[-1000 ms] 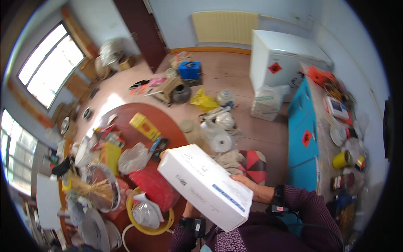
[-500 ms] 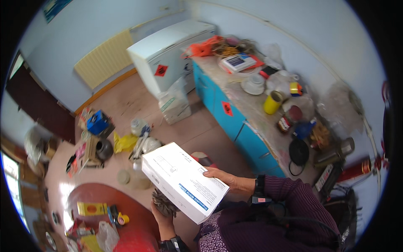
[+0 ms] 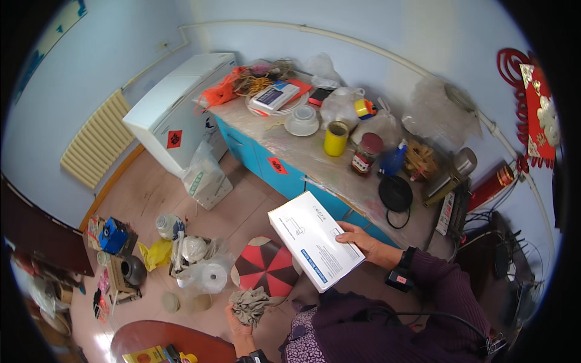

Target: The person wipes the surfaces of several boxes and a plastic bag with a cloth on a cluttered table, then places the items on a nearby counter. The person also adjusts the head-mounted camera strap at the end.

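My right hand (image 3: pixel 367 243) grips a white cardboard glove box (image 3: pixel 316 239) with blue lettering by its right edge, thumb on the top face. Below and left of the box, my left hand (image 3: pixel 241 327) is closed round a crumpled grey-brown cloth (image 3: pixel 250 306). Cloth and box are apart. Beneath them on the floor shows a round red and black cushion or stool top (image 3: pixel 266 266), partly behind the box.
A blue cabinet counter (image 3: pixel 272 130) carries a yellow can (image 3: pixel 336 138), a red-lidded jar (image 3: pixel 366 153), plastic bags and a thermos (image 3: pixel 451 175). Beyond stands a white chest freezer (image 3: pixel 175 103). Several boxes and bags lie on the floor; a red-brown table (image 3: pixel 175 336) is at lower left.
My view has swung toward the counter. The glove box has moved right, away from the cloth, which is now in fuller sight. Each hand keeps its hold.
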A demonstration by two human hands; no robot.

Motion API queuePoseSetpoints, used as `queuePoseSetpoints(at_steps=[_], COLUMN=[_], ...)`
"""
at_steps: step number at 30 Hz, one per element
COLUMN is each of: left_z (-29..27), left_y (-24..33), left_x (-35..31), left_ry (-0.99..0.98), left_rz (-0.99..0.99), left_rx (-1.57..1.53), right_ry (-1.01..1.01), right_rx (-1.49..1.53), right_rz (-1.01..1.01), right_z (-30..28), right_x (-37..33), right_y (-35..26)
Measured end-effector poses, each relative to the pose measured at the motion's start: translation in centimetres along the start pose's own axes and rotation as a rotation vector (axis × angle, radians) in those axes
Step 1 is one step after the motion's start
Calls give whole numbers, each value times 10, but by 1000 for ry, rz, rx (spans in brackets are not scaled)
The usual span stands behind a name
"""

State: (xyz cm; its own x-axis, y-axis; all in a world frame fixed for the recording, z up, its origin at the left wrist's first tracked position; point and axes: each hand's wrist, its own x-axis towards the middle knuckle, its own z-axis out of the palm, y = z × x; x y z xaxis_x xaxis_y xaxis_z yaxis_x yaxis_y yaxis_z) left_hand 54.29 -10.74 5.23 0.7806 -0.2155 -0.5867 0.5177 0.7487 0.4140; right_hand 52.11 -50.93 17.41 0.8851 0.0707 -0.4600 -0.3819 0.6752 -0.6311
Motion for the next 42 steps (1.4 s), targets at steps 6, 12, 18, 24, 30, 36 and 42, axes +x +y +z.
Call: queuePoseSetpoints(at_steps=[6,12,18,24,30,36,42], left_z=[8,10,20,39,42,22,26], left_y=[-3,-23,-40,-39,-40,-38,-37], left_x=[20,52,63,64,69,68,70], left_ry=[-71,-60,-90,-72,-131,6,-27], left_rz=[26,-64,-75,-74,-102,-113,-125], left_rx=[130,94,192,239,227,233,263], right_ry=[124,464,749,759,724,1022,1331], right_rx=[-146,-299,-297,-193,-710,-950,-1117], right_rz=[-187,-333,-436,-466,-483,-497,-507], right_z=[-62,-123,-176,-174,-166,-190,-226], right_x=[-49,-103,-151,-157,-161,-166,-168], right_y=[-32,-55,-63,-72,-91,-80,-68])
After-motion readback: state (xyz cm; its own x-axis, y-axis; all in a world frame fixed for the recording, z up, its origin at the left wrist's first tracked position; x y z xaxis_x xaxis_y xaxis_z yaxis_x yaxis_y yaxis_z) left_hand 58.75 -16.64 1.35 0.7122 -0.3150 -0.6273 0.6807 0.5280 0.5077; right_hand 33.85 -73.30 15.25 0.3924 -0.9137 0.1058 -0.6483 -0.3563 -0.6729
